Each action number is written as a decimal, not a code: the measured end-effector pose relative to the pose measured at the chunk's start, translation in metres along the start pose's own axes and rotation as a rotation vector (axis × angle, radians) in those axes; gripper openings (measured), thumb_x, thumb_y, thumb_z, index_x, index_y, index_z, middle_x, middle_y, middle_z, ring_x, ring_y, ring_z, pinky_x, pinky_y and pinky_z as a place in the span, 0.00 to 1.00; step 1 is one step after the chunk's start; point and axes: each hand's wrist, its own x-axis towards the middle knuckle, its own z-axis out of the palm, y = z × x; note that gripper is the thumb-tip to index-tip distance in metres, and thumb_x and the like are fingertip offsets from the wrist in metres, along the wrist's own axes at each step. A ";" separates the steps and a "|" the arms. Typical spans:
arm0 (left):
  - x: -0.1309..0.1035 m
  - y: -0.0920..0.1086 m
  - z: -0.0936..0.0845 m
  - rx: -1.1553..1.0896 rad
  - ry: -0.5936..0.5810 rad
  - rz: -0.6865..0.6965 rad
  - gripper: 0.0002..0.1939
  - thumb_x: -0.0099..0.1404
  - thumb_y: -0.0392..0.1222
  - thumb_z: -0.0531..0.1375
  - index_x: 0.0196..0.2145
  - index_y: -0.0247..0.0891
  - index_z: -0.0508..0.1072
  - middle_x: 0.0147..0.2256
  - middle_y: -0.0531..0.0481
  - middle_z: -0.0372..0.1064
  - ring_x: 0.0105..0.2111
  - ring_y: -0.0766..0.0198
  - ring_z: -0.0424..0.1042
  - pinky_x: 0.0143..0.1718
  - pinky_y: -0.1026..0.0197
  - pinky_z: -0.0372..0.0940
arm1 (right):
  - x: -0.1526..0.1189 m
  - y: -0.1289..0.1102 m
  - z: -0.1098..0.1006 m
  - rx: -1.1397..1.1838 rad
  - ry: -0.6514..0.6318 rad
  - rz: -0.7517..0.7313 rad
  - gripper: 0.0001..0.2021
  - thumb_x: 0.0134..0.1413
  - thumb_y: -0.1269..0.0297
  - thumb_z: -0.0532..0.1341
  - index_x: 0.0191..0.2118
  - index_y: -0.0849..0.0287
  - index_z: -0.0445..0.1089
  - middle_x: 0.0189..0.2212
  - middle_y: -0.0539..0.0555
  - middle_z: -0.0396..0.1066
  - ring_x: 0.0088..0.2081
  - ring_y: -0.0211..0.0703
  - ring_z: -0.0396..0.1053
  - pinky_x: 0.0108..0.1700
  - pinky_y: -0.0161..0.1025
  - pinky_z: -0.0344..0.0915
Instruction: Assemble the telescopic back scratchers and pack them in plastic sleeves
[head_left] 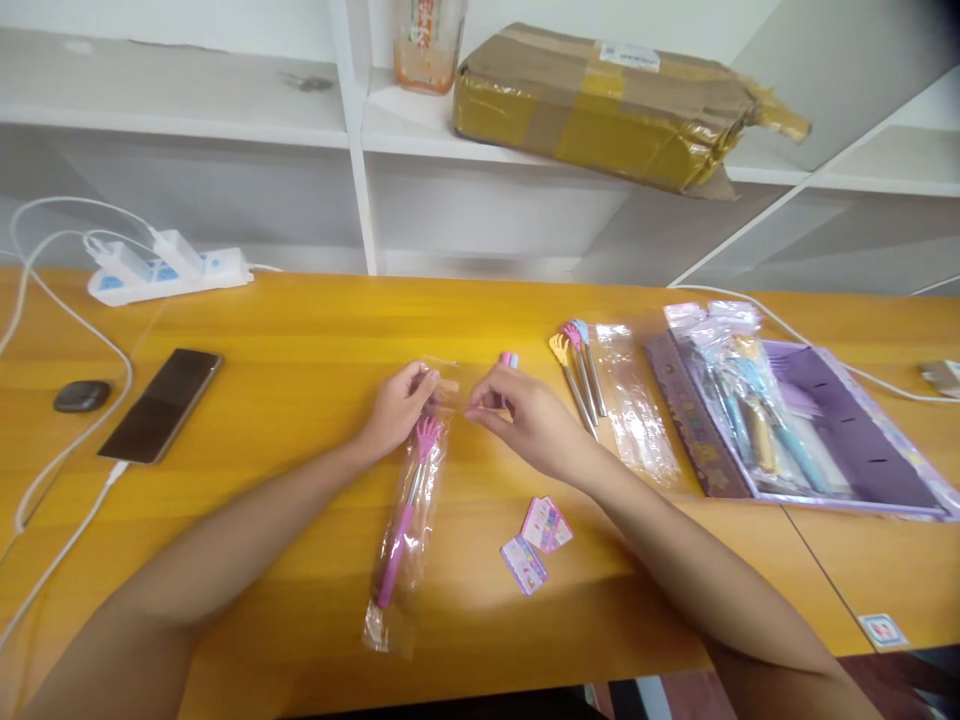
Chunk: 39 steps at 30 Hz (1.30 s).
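Observation:
My left hand (405, 402) is closed on the top end of a clear plastic bag (390, 625). Inside the bag lies a pink back scratcher (401, 530), its hand-shaped head toward my fingers. To the right, my right hand (529, 415) is held in a pinch beside the bag's open end; anything thin between the fingertips is too small to make out. Behind that hand, small pink and light blue ends (509, 359) stick out, mostly hidden. Below it, small printed cards (536, 545) lie on the table. Back scratchers with yellow, pink and blue heads (576, 345) lie farther right.
Clear bags (637, 400) lie beside the scratchers. A purple display box (855, 410) at right holds bagged scratchers (757, 400). At left are a phone (161, 405), a black mouse-like object (82, 396) and a power strip (172, 275). A taped carton (600, 105) sits on the shelf.

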 end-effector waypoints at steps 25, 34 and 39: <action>-0.001 0.002 0.001 0.031 -0.170 0.040 0.10 0.73 0.48 0.64 0.44 0.40 0.72 0.39 0.50 0.77 0.39 0.61 0.76 0.42 0.60 0.69 | 0.056 0.025 0.006 -0.229 -0.073 -0.249 0.14 0.79 0.62 0.51 0.42 0.58 0.70 0.41 0.56 0.68 0.40 0.45 0.67 0.44 0.41 0.63; 0.000 0.002 -0.003 0.033 -0.125 0.016 0.20 0.76 0.60 0.59 0.41 0.39 0.78 0.35 0.49 0.76 0.37 0.59 0.74 0.41 0.59 0.68 | 0.050 0.007 -0.009 -0.098 -0.069 -0.338 0.13 0.79 0.58 0.55 0.42 0.58 0.72 0.38 0.53 0.71 0.38 0.42 0.69 0.42 0.39 0.63; 0.001 -0.001 -0.003 -0.035 -0.041 0.016 0.18 0.76 0.57 0.60 0.41 0.40 0.79 0.38 0.48 0.77 0.42 0.56 0.75 0.46 0.58 0.68 | 0.046 0.000 0.000 -0.382 -0.103 -0.310 0.16 0.80 0.60 0.53 0.45 0.61 0.75 0.39 0.56 0.73 0.36 0.43 0.68 0.37 0.40 0.56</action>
